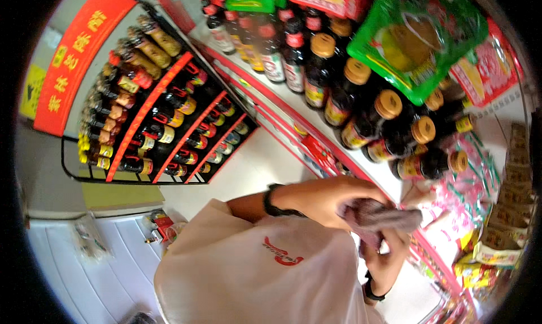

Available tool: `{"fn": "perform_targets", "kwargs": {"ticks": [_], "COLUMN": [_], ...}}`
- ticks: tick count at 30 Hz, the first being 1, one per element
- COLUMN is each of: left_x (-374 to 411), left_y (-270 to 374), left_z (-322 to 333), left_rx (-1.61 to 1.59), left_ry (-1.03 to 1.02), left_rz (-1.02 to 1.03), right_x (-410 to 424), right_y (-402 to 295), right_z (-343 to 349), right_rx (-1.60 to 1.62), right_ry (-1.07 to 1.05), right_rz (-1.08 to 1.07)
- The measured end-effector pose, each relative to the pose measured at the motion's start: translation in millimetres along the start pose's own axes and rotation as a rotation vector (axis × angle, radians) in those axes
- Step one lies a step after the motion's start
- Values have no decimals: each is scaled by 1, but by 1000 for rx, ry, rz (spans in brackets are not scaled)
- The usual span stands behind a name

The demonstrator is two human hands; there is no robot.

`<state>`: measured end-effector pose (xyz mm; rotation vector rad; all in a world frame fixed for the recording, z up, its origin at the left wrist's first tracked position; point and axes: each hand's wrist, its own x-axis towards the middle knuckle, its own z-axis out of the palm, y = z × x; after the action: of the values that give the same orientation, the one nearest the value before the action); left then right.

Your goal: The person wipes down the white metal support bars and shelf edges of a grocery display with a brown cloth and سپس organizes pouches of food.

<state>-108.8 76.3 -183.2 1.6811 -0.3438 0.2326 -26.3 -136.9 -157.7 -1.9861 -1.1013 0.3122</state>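
A brown-grey cloth point(381, 218) is bunched up between my two hands, just in front of the shelf edge. My left hand point(334, 199) is wrapped around its near side, with a black band on the wrist. Below it, my right hand point(389, 254) grips the lower end of the cloth, its fingers partly hidden behind the folds. Beyond the hands, dark bottles with orange-tan caps point(372, 116) line the front of a white shelf point(398, 188). One capped bottle point(423, 165) stands nearest the cloth.
Green food packets point(417, 40) rest on top of the bottles. Pink-and-green packets point(470, 176) and brown display boxes point(508, 197) are to the right. A black rack point(169, 112) of bottles with red strips stands at left. Red-edged lower shelves point(292, 142) run beneath.
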Motion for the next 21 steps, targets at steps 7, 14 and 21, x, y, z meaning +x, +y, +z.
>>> {"fn": "perform_targets", "kwargs": {"ticks": [7, 14, 21], "left_x": [-81, -199, -202], "left_y": [-17, -183, -319], "left_z": [-63, -124, -199], "left_rx": [84, -59, -596], "left_ry": [-78, 538, 1187], "left_rz": [-409, -693, -557], "right_x": [23, 22, 11], "right_y": [10, 40, 53], "right_z": [6, 16, 30], "right_rx": [95, -253, -197], "right_ry": [-529, -453, -478], "right_rz": [-236, -2, 77]}}
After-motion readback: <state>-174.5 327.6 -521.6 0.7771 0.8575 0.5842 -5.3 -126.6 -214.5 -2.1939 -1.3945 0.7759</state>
